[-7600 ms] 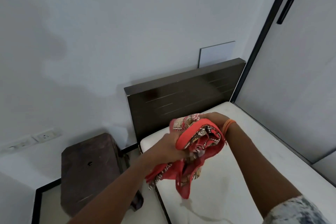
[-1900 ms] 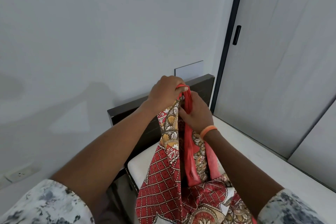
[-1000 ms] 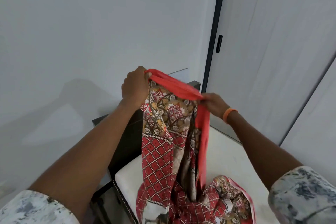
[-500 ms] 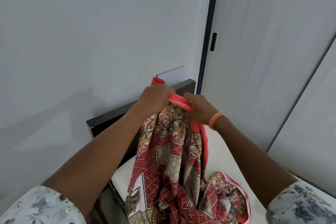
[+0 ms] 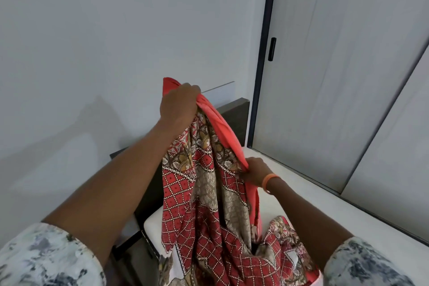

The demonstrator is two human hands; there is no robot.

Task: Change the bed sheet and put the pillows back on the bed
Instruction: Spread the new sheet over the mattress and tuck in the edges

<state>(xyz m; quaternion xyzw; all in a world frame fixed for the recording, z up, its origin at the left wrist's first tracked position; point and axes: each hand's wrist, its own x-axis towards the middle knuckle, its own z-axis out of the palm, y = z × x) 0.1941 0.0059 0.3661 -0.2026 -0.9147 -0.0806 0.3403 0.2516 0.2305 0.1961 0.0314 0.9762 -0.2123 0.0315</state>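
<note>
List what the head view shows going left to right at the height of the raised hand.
Plain wall → left hand gripping the red patterned sheet → dark headboard → black door frame → sliding door panel.

- Your left hand (image 5: 178,103) is up high, the higher of the two, fist closed tight with the knuckles facing you, gripping a bunched fold of the bed sheet (image 5: 204,183).
- Your left forearm runs long and nearly straight, rising from the lower left corner up to that fist, bare from the rolled patterned sleeve (image 5: 44,260) onward.
- Your right hand (image 5: 254,169) sits lower and to the right, fingers pinching the sheet's plain red edge.
- Your right wrist wears an orange band (image 5: 269,180), and the forearm slopes down to the lower right, into its own patterned sleeve.
- Hands well apart, one above the other.
</note>
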